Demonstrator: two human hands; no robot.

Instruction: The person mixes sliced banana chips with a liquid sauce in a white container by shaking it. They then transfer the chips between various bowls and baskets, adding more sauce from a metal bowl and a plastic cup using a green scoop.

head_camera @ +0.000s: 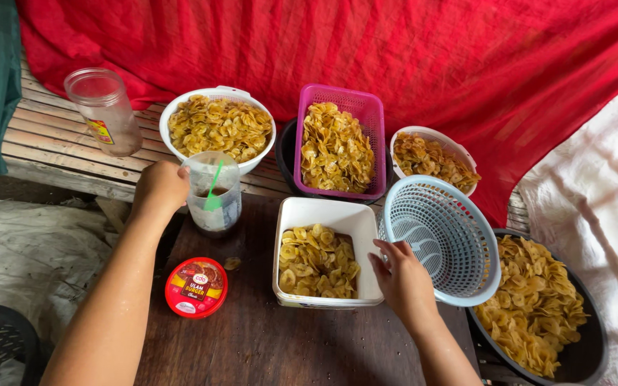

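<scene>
Steadyingly, left hand (pixel 160 187) grips the plastic jar (pixel 213 193) upright while right hand (pixel 402 279), fingers loosely spread, touches the white tub (pixel 323 214) of banana chips (pixel 317 261)

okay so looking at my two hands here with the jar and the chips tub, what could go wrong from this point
1. The left hand grips the open plastic jar, which holds dark contents and a green spoon; tipping it could spill onto the wooden table.
2. The right hand touches the tilted blue basket, which leans between the white tub and the black basin; it may roll off or knock chips out.

Purple basket (pixel 373 107) of chips, red lid (pixel 196 286), empty glass jar (pixel 105 111).
</scene>
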